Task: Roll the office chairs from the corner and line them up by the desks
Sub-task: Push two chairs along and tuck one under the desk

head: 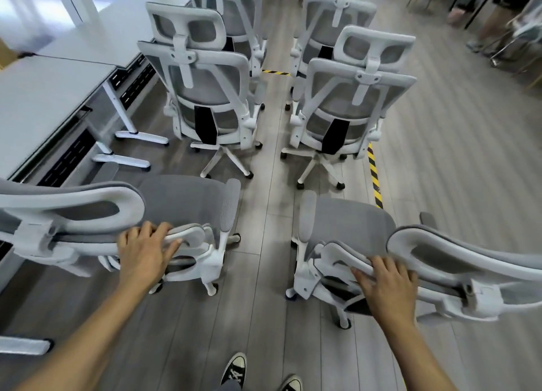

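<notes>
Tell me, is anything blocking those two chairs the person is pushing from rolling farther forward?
Yes. The left hand grips the left chair and the right hand the right chair. Directly ahead of each stands a parked chair, one by the desks, another near the striped floor tape. Only the narrow aisle between is free.

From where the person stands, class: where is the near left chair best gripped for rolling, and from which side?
Grip the top rim of the backrest, from behind. On the near left chair the backrest faces the person, and the left hand already curls over its white upper edge. That edge is high and within reach; the castors sit low, so a push there probably rolls it forward.
</notes>
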{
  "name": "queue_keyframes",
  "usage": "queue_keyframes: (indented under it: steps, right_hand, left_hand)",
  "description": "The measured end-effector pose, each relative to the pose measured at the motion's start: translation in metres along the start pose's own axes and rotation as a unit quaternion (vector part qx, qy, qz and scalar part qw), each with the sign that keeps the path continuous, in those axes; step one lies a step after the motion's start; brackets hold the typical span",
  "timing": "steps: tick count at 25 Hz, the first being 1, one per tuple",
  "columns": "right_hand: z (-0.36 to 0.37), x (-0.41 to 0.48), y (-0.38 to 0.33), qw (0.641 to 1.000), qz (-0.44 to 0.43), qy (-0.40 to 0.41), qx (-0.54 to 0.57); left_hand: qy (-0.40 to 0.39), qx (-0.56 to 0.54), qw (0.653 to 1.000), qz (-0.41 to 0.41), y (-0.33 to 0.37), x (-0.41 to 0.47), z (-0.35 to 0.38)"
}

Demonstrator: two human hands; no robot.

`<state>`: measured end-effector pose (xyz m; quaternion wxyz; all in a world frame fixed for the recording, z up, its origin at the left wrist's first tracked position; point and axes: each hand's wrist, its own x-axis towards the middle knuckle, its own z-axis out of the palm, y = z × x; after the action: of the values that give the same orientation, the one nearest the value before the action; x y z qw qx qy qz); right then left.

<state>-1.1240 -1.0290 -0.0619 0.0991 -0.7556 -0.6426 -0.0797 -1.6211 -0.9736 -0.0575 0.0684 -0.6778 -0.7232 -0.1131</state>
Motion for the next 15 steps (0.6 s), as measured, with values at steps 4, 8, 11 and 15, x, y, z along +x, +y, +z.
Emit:
queue_keyframes:
  steps: [4,8,11,15]
  right_hand:
    - [-0.001,-0.003,-0.005,1.000,0.016,0.003,0.013]
    - [0.001,-0.006,-0.011,0.999,0.016,-0.018,0.025]
    - [-0.002,-0.021,-0.016,0.999,0.009,-0.012,0.032]
    - [-0.006,-0.035,-0.023,0.999,-0.016,-0.012,0.043]
  left_hand:
    - [0.007,-0.004,1.000,-0.011,0.010,-0.024,-0.005]
    - [0.014,-0.002,1.000,-0.012,0.021,-0.029,-0.004]
    - [0.011,0.009,1.000,-0.018,0.033,-0.028,-0.004]
    - [0.012,0.014,1.000,-0.019,0.035,-0.028,-0.004]
